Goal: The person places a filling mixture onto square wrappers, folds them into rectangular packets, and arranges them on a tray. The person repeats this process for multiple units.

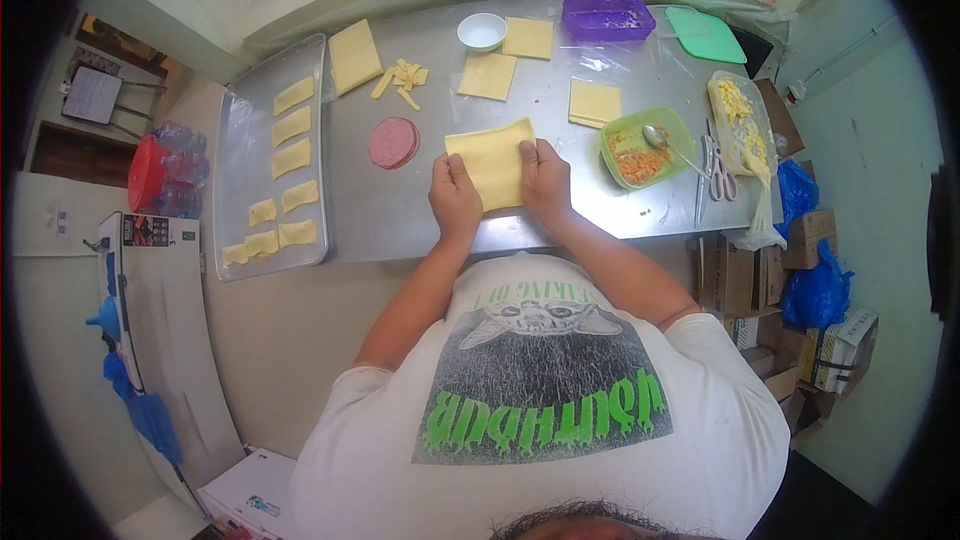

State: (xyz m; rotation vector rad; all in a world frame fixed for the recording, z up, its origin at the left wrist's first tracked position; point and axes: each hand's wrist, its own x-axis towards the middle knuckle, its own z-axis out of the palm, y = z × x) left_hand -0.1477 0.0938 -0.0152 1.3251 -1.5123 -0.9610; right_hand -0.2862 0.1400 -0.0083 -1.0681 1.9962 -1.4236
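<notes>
Between my two hands is a square sheet of pale yellow dough (490, 168), raised over the near edge of the table. My left hand (456, 198) is closed on its left side, thumb on top. My right hand (546, 180) grips the opposite side the same way. Whether it is one sheet or several together, I cannot tell. Left of the sheet lies a stack of round pink meat slices (393, 143). To the right stands a light green container (628, 130) of orange chopped filling, with a metal spoon (672, 144) resting in it.
A metal tray (236, 155) at left bears several filled dough pieces (291, 158). Dough strips (402, 78), a dough stack (356, 57), more squares (487, 76), a white bowl (482, 32) and a purple container (607, 19) stand farther back. Scissors (722, 180) lie right, beside a clear tray (741, 120).
</notes>
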